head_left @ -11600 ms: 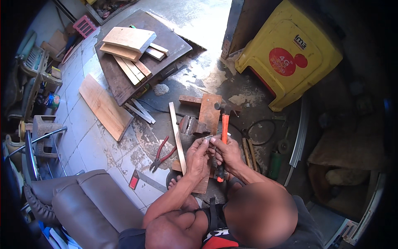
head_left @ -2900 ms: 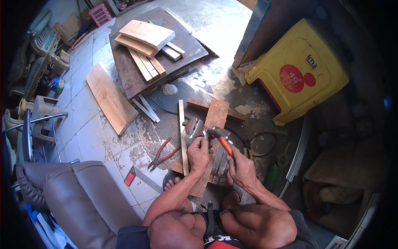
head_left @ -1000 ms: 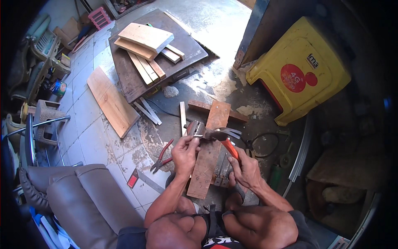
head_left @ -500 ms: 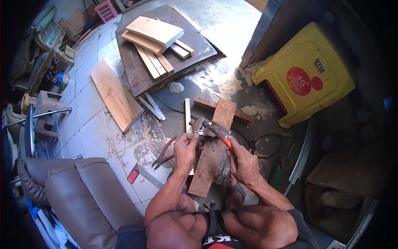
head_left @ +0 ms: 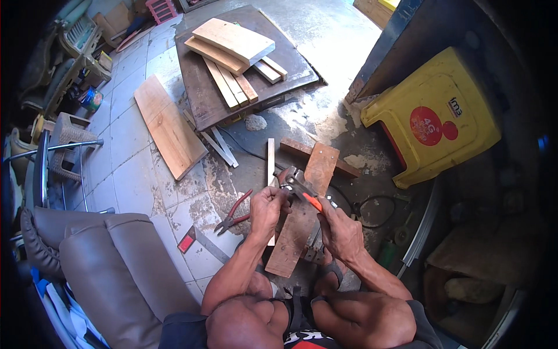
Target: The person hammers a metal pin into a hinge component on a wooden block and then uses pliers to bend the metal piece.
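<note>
My right hand (head_left: 343,234) is closed around the handle of a hammer (head_left: 311,201) with an orange section. The hammer's metal head is just beyond my left hand (head_left: 268,208), whose thumb and fingers are pinched together. A small shiny piece shows at those fingertips, too small to name. Below both hands a worn brown board (head_left: 292,243) slants across a darker wooden block (head_left: 295,148). To the left of the board stands a pale wood strip (head_left: 271,160), partly covered by my left hand. Red-handled pliers (head_left: 233,220) lie on the floor beside my left wrist.
A square with a red handle (head_left: 187,242) lies near the brown padded seat (head_left: 113,267). A wide plank (head_left: 168,128) rests on the tiles. Boards (head_left: 232,41) are stacked on a low dark table (head_left: 195,104). A yellow plastic stool (head_left: 447,110) is at right, with a cable (head_left: 375,200) nearby.
The view has shifted slightly, moving the background to the right in the picture. The hammer has tilted a little, still beside my left fingertips. Both hands keep their grips.
</note>
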`<state>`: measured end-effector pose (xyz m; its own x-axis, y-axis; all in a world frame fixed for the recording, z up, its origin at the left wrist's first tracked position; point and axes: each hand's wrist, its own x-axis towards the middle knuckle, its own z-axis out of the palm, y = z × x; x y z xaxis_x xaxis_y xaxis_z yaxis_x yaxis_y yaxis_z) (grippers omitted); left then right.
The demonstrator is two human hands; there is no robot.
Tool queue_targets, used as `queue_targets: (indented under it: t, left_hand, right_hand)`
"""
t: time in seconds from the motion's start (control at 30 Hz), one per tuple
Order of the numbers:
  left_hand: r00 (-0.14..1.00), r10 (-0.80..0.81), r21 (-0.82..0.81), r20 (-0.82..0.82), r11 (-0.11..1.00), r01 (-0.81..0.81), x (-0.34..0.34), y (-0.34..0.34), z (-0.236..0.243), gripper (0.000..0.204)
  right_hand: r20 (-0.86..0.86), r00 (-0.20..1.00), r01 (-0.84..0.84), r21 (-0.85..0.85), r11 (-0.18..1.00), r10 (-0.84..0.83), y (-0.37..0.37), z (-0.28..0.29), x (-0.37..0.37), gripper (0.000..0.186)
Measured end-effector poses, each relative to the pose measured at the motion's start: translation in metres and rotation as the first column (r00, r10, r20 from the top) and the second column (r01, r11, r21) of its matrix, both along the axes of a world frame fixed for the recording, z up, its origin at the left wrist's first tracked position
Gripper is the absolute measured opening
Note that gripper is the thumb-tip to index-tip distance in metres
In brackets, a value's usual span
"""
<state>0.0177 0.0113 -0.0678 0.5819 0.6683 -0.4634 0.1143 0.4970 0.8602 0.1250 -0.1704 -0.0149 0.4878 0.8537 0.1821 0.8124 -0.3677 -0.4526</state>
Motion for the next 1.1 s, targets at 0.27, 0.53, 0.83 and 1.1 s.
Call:
queue_targets:
  t: [0.27,0.53,0.83,1.1]
  left_hand:
    - [0.999,-0.006,-0.186,0.031,0.982,0.012,0.000,0.008,0.007,0.017]
    - [1.000,0.000,-0.184,0.029,0.983,0.006,0.000,0.008,0.007,0.017]
    - [0.999,0.027,-0.159,0.039,0.987,-0.020,0.002,0.006,0.008,0.013]
    - [0.999,-0.030,-0.089,0.016,0.996,0.031,0.001,0.009,-0.001,0.016]
  right_hand:
    - [-0.028,1.000,0.008,0.095,0.995,-0.005,0.000,-0.016,0.000,0.053]
    - [-0.026,1.000,-0.006,0.067,0.998,0.008,-0.001,-0.017,-0.005,0.052]
    - [-0.068,0.998,-0.009,0.063,0.998,0.013,0.006,-0.017,0.001,0.052]
    - [-0.136,0.991,0.022,0.034,0.999,-0.017,0.006,-0.003,0.001,0.046]
